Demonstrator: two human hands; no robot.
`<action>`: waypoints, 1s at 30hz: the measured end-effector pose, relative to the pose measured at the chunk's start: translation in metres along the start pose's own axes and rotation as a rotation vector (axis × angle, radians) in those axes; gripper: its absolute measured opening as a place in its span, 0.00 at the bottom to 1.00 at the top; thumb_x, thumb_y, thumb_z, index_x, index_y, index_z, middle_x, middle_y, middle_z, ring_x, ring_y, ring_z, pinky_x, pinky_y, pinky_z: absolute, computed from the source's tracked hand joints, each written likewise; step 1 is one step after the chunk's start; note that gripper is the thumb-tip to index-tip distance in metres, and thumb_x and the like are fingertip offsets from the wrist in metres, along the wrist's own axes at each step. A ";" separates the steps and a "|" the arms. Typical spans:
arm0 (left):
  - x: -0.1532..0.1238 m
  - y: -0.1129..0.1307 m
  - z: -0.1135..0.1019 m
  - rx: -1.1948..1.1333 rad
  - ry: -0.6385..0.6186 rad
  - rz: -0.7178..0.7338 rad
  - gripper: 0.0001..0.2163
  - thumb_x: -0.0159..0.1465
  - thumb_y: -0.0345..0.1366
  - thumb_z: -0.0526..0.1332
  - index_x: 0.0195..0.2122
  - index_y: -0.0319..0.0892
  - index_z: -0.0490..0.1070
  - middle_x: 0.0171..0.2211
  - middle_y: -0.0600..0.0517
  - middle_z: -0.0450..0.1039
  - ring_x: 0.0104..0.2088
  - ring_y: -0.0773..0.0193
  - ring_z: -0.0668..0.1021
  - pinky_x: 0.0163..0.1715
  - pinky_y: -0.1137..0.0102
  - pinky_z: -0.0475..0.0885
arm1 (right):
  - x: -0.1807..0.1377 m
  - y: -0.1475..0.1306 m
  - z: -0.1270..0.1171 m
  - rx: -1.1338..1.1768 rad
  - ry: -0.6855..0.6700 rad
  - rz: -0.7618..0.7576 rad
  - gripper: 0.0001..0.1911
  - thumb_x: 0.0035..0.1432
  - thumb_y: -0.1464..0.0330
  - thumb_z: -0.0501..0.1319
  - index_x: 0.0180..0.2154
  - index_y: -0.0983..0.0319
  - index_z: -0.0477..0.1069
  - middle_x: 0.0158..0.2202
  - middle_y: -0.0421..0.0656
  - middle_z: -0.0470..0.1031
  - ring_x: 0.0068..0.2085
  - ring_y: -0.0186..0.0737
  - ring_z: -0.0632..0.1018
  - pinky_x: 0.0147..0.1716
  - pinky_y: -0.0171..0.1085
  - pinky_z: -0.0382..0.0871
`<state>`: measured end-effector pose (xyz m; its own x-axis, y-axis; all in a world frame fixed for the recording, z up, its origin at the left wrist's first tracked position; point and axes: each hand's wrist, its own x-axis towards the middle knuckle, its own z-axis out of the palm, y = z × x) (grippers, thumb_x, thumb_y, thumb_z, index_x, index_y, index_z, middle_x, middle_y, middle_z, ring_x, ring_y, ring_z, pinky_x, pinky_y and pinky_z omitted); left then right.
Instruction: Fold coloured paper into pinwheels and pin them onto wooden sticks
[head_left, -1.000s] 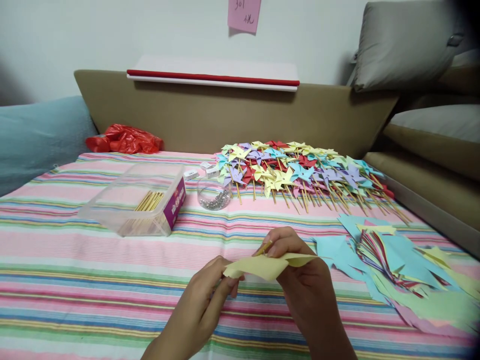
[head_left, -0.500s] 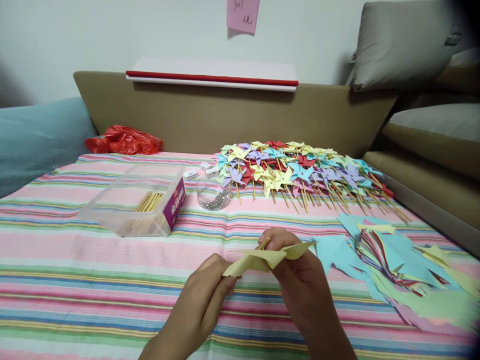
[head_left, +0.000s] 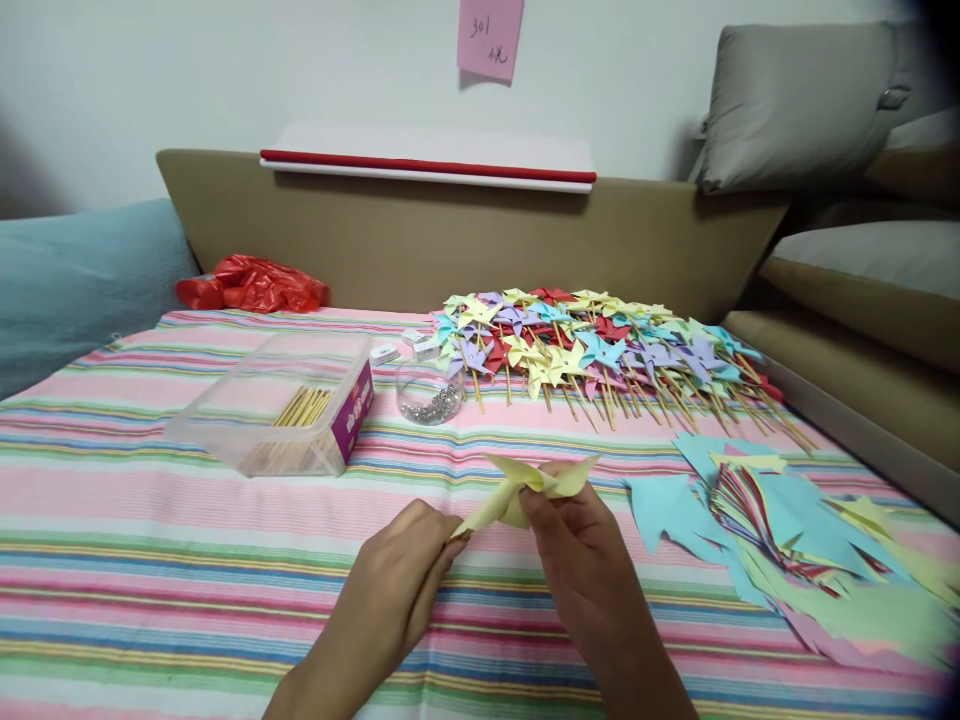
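Both of my hands hold a pale yellow paper pinwheel [head_left: 525,485] just above the striped cloth. My left hand [head_left: 401,585] pinches the paper's lower left tip between thumb and fingers. My right hand [head_left: 581,560] is closed on the paper's middle, with folded flaps sticking up above its fingers. A stick that showed earlier is hidden behind the paper. To the right lies a loose heap of cut coloured paper squares [head_left: 787,530].
A clear plastic box of wooden sticks [head_left: 289,415] stands at the left. Beside it is a small clear cup of metal pins [head_left: 429,392]. Behind lie many finished pinwheels [head_left: 600,345] in rows. A red plastic bag [head_left: 251,283] rests by the sofa back.
The flat yellow sheet has been folded up into a pinwheel shape. My hands have drawn a little closer together and the stick's tip has gone out of sight.
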<state>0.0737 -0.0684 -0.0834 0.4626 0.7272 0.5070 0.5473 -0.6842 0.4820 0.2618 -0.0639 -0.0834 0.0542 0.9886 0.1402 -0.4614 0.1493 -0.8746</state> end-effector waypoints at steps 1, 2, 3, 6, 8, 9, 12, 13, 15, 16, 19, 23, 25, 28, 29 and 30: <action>0.000 -0.001 0.000 0.003 -0.001 0.004 0.07 0.72 0.27 0.52 0.42 0.45 0.67 0.31 0.53 0.69 0.31 0.63 0.72 0.30 0.70 0.64 | 0.000 0.001 0.001 0.009 -0.007 0.006 0.11 0.61 0.60 0.69 0.42 0.57 0.76 0.41 0.42 0.83 0.45 0.42 0.81 0.49 0.43 0.74; 0.000 -0.002 0.000 0.005 -0.004 0.007 0.07 0.72 0.27 0.52 0.42 0.45 0.68 0.31 0.53 0.69 0.32 0.63 0.72 0.30 0.70 0.64 | 0.000 0.001 0.003 0.020 -0.014 0.012 0.11 0.61 0.60 0.68 0.44 0.57 0.76 0.43 0.42 0.82 0.47 0.43 0.80 0.52 0.44 0.73; 0.001 -0.003 0.000 0.006 -0.007 0.009 0.08 0.72 0.27 0.52 0.42 0.45 0.68 0.31 0.53 0.69 0.32 0.63 0.72 0.30 0.70 0.65 | 0.001 0.001 0.004 0.033 -0.017 0.014 0.12 0.62 0.60 0.68 0.45 0.57 0.75 0.45 0.42 0.82 0.49 0.43 0.80 0.54 0.44 0.72; 0.003 -0.004 -0.002 -0.009 -0.027 -0.006 0.07 0.73 0.29 0.52 0.42 0.45 0.69 0.32 0.53 0.71 0.33 0.62 0.73 0.32 0.70 0.66 | 0.005 0.001 0.007 0.061 0.000 0.029 0.13 0.61 0.60 0.68 0.46 0.57 0.75 0.48 0.43 0.82 0.52 0.43 0.79 0.56 0.44 0.71; 0.005 -0.002 -0.003 -0.057 -0.059 -0.057 0.08 0.73 0.32 0.52 0.41 0.45 0.70 0.32 0.53 0.71 0.34 0.62 0.74 0.34 0.70 0.67 | 0.008 0.000 0.008 0.063 0.024 0.034 0.15 0.59 0.59 0.70 0.44 0.58 0.74 0.47 0.44 0.82 0.51 0.43 0.80 0.55 0.42 0.71; 0.007 -0.001 -0.004 -0.094 -0.076 -0.095 0.09 0.73 0.33 0.52 0.40 0.45 0.71 0.32 0.53 0.71 0.34 0.62 0.74 0.35 0.70 0.68 | 0.010 0.000 0.008 0.063 0.034 0.033 0.16 0.57 0.59 0.70 0.44 0.58 0.73 0.46 0.44 0.82 0.50 0.42 0.80 0.54 0.41 0.72; 0.012 0.002 -0.005 -0.256 -0.082 -0.240 0.13 0.73 0.39 0.53 0.34 0.44 0.71 0.31 0.53 0.72 0.34 0.62 0.76 0.37 0.70 0.69 | 0.012 -0.002 0.007 0.051 0.092 0.044 0.22 0.56 0.58 0.71 0.48 0.57 0.69 0.45 0.43 0.80 0.46 0.40 0.81 0.49 0.39 0.75; 0.013 0.002 -0.004 -0.327 -0.061 -0.293 0.14 0.73 0.42 0.54 0.33 0.43 0.72 0.31 0.52 0.74 0.35 0.62 0.76 0.38 0.70 0.70 | 0.012 -0.001 0.007 0.023 0.113 0.060 0.23 0.57 0.56 0.70 0.50 0.56 0.67 0.46 0.42 0.79 0.46 0.39 0.81 0.47 0.38 0.76; 0.016 0.000 -0.001 -0.470 0.006 -0.405 0.15 0.71 0.47 0.57 0.35 0.42 0.74 0.34 0.51 0.77 0.38 0.60 0.78 0.40 0.69 0.70 | 0.009 0.000 0.007 -0.067 0.127 0.091 0.23 0.62 0.50 0.63 0.52 0.54 0.65 0.49 0.42 0.77 0.44 0.38 0.81 0.44 0.38 0.76; 0.018 -0.001 0.001 -0.531 0.049 -0.463 0.15 0.69 0.49 0.58 0.38 0.42 0.75 0.35 0.50 0.78 0.39 0.58 0.79 0.41 0.69 0.71 | 0.008 0.001 0.007 -0.120 0.108 0.107 0.22 0.63 0.48 0.60 0.50 0.55 0.68 0.48 0.42 0.77 0.42 0.38 0.81 0.43 0.38 0.76; 0.020 -0.007 0.010 -0.669 0.194 -0.590 0.20 0.63 0.54 0.64 0.42 0.41 0.77 0.38 0.49 0.79 0.43 0.56 0.78 0.43 0.68 0.70 | 0.004 0.008 0.011 -0.235 -0.041 0.155 0.23 0.57 0.47 0.65 0.36 0.61 0.76 0.35 0.42 0.79 0.34 0.39 0.80 0.39 0.38 0.75; 0.023 -0.010 0.024 -0.881 0.288 -0.670 0.23 0.58 0.55 0.67 0.43 0.40 0.77 0.39 0.49 0.78 0.41 0.58 0.77 0.41 0.68 0.71 | -0.002 0.016 0.020 -0.294 -0.192 0.158 0.20 0.53 0.49 0.70 0.29 0.59 0.78 0.29 0.41 0.78 0.35 0.42 0.80 0.43 0.42 0.74; 0.026 -0.010 0.028 -0.911 0.281 -0.670 0.24 0.59 0.55 0.66 0.45 0.40 0.77 0.42 0.47 0.79 0.43 0.56 0.78 0.43 0.67 0.72 | -0.004 0.018 0.022 -0.294 -0.191 0.139 0.19 0.53 0.49 0.69 0.29 0.58 0.78 0.30 0.41 0.79 0.35 0.42 0.80 0.44 0.42 0.74; 0.029 -0.008 0.030 -0.811 0.232 -0.603 0.23 0.62 0.54 0.63 0.50 0.41 0.75 0.49 0.44 0.78 0.49 0.54 0.77 0.50 0.64 0.70 | 0.001 0.016 0.010 -0.292 -0.100 0.124 0.22 0.50 0.47 0.70 0.30 0.60 0.77 0.29 0.42 0.79 0.33 0.41 0.80 0.39 0.40 0.75; 0.030 -0.007 0.031 -0.767 0.193 -0.576 0.23 0.63 0.53 0.62 0.51 0.41 0.73 0.48 0.45 0.78 0.48 0.55 0.77 0.49 0.65 0.70 | 0.006 0.014 0.002 -0.292 -0.038 0.111 0.23 0.50 0.47 0.70 0.30 0.61 0.77 0.29 0.42 0.80 0.32 0.40 0.80 0.38 0.39 0.75; 0.029 -0.006 0.030 -0.731 0.125 -0.547 0.21 0.64 0.52 0.60 0.50 0.41 0.73 0.46 0.45 0.78 0.44 0.56 0.78 0.46 0.65 0.71 | 0.011 0.010 -0.009 -0.291 0.039 0.090 0.23 0.49 0.47 0.71 0.31 0.62 0.76 0.29 0.42 0.80 0.31 0.39 0.79 0.36 0.38 0.75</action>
<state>0.1051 -0.0415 -0.0932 0.1673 0.9776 0.1281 0.0707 -0.1415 0.9874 0.2659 -0.0511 -0.0953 0.0612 0.9972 0.0431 -0.1933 0.0542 -0.9796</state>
